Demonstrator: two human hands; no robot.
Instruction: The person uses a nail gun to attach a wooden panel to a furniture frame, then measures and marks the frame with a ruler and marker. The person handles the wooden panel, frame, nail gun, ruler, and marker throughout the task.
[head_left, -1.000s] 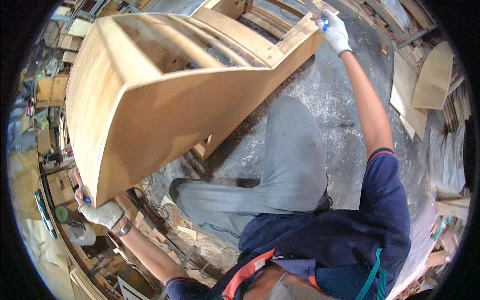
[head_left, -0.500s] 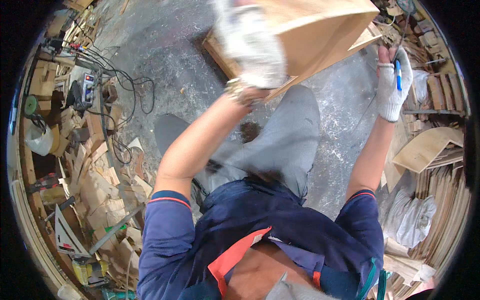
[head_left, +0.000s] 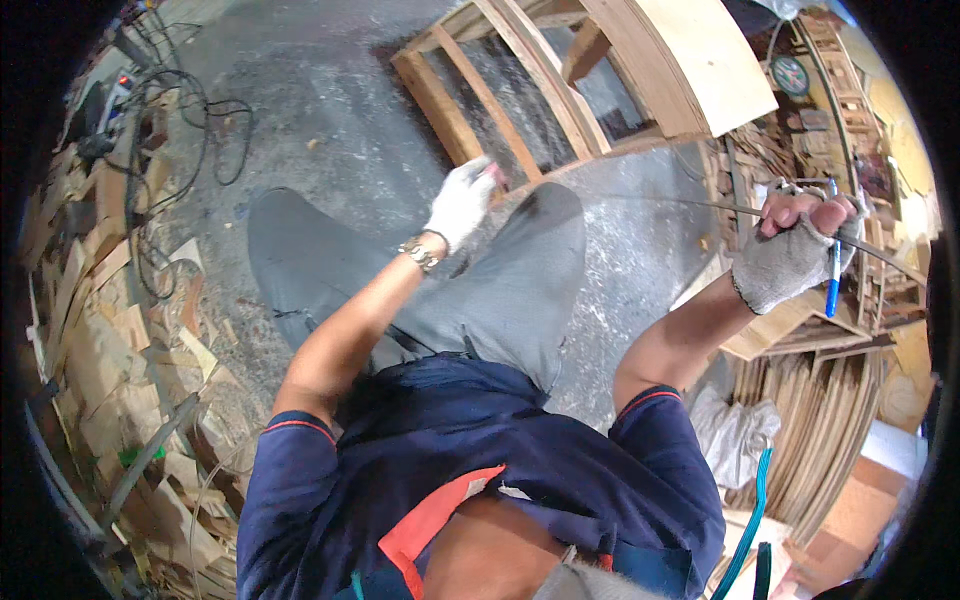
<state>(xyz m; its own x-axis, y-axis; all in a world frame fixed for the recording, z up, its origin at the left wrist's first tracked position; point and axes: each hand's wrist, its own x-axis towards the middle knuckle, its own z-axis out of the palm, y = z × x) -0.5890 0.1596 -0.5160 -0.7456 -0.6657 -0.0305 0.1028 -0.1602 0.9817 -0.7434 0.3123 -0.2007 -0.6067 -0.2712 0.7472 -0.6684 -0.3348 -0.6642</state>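
My left hand (head_left: 462, 203), in a white glove, is closed on a small pinkish thing at the near rail of a wooden frame (head_left: 470, 110) lying on the concrete floor. A thin dark strip (head_left: 680, 204), like a measuring tape, runs from that hand across to my right hand (head_left: 790, 258). That hand wears a grey fingerless glove, is raised at the right, and grips the strip together with a blue pen (head_left: 832, 272). My grey-trousered knees are just below the frame.
A plywood panel (head_left: 700, 60) forms the frame's far side. Offcuts of wood are piled along the left (head_left: 110, 330), with cables (head_left: 190, 110) and power tools beyond. Stacked curved wooden strips (head_left: 810, 420) and a white sack (head_left: 735, 435) lie on the right.
The wooden frame, held up close half a second ago, now lies on the floor ahead. My left hand has come down to its near rail. A strip now stretches between my hands.
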